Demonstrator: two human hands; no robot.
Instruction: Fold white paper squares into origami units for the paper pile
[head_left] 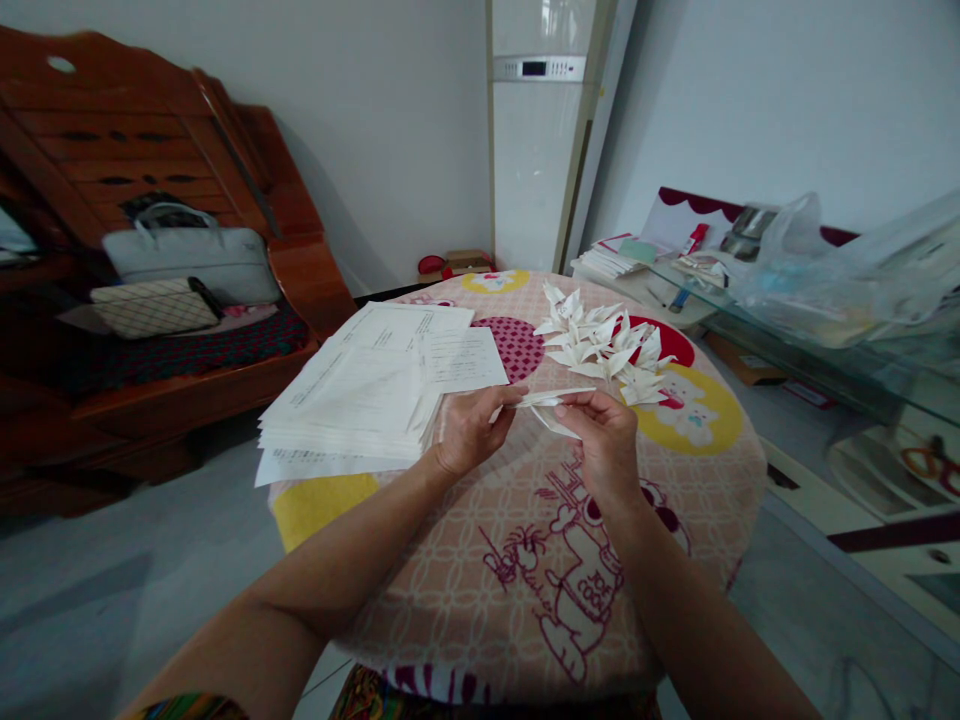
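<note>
Both hands hold a small folded piece of white paper point(559, 420) above the round table. My left hand point(477, 425) pinches its left end between thumb and fingers. On the other end, my right hand point(604, 440) is closed with thumb and fingertips. Just beyond my right hand lies a cluster of folded white paper figures point(600, 340) with pointed tips. Left of my left hand is a thick stack of printed paper sheets point(345, 390), with a smaller printed sheet point(466, 358) on its right edge.
A patterned cloth covers the round table point(465, 590). To the right stands a glass-topped cabinet point(810, 350) with plastic bags point(795, 260) and papers. A wooden bench point(247, 370) holding bags point(191, 265) is at left; a tall air conditioner point(536, 170) stands behind.
</note>
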